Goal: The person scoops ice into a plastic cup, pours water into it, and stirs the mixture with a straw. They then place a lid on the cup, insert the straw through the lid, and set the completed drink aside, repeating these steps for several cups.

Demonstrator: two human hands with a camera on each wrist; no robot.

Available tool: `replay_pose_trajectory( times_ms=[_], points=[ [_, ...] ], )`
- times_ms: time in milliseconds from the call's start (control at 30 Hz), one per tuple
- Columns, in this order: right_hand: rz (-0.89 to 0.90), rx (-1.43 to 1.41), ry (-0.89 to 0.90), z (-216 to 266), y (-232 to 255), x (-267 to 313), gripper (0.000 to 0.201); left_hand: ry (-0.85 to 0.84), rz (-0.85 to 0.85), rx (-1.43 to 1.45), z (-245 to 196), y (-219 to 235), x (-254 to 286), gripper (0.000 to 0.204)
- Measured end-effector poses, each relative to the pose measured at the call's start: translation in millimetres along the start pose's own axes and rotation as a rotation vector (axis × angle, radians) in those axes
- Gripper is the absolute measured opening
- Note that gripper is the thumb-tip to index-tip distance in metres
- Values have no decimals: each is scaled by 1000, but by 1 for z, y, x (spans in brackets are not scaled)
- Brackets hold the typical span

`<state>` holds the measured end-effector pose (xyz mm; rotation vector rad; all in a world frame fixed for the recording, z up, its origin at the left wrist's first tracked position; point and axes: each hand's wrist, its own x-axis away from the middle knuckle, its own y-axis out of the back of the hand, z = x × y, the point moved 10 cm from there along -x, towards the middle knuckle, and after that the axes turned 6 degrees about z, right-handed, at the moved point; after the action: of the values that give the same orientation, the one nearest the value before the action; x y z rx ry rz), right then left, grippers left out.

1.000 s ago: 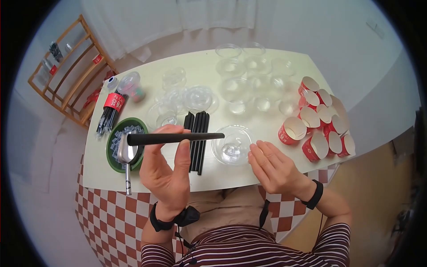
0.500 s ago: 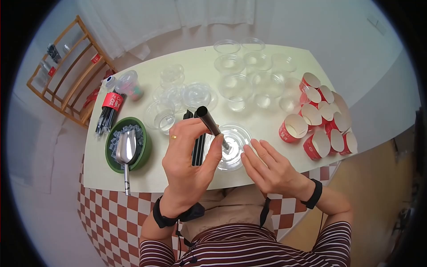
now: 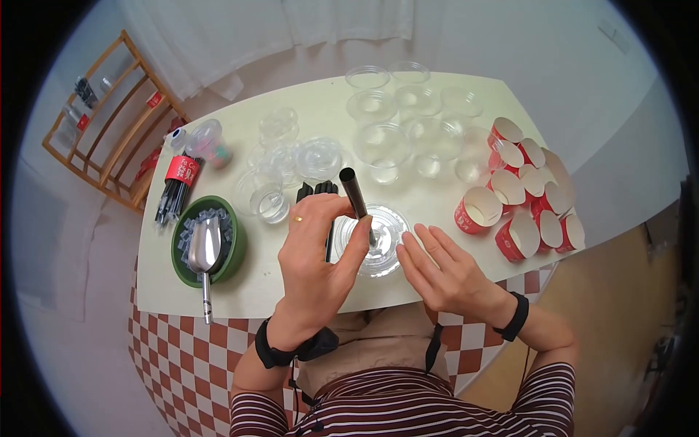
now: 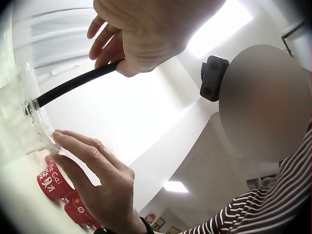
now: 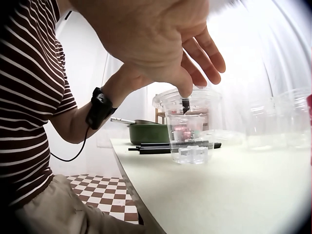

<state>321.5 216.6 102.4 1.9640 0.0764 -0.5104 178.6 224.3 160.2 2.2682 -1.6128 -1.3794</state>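
Note:
Between thumb and fingers, my left hand (image 3: 313, 251) pinches a thick black straw (image 3: 352, 191) near its upper part. The straw's lower end meets the middle of a clear lid (image 3: 389, 247). Under that lid stands a clear plastic cup (image 5: 191, 155) near the table's front edge; in the right wrist view the straw's dark tip (image 5: 185, 105) shows just below the lid, inside the cup. My right hand (image 3: 450, 273) touches the right side of the rim with extended fingers. Several more black straws (image 3: 318, 188) lie behind my left hand, partly hidden by it.
Left on the table is a green bowl (image 3: 239, 247) of small clear pieces with a metal scoop (image 3: 206, 244) on top. Bundled straws (image 3: 172, 197) lie beyond it. Clear cups (image 3: 382, 142) and lids (image 3: 318, 158) stand at the back, red paper cups (image 3: 477, 211) at the right.
My left hand has moved right and turned the straw from lying level to upright, bringing its lower end into the lid's middle. My right hand stays beside the cup.

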Motion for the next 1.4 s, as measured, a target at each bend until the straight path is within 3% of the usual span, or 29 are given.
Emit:
replay_pose_trajectory(
  times_ms=[200, 367, 467, 667, 867, 1267, 1400],
  points=[
    [20, -39, -47, -5, -1, 2, 35, 9, 59, -9, 22, -28, 20, 19],
    [-21, -246, -168, -25, 8, 4, 45, 89, 87, 44, 31, -28, 32, 40],
    [-41, -477, -305, -40, 0, 1, 55, 148, 154, 44, 43, -37, 41, 47],
    [33, -720, -326, -40, -28, -17, 87, 188, 316, 100, 49, -65, 46, 52],
    [74, -826, -339, -37, -61, -13, 90, 193, 327, 97, 58, -71, 49, 50],
    [15, -834, -370, -45, -52, -13, 93, 339, 220, 295, 77, -65, 47, 45],
    [21, -829, -336, -42, -57, -15, 93, 393, 270, 403, 85, -73, 45, 44]
  ],
)
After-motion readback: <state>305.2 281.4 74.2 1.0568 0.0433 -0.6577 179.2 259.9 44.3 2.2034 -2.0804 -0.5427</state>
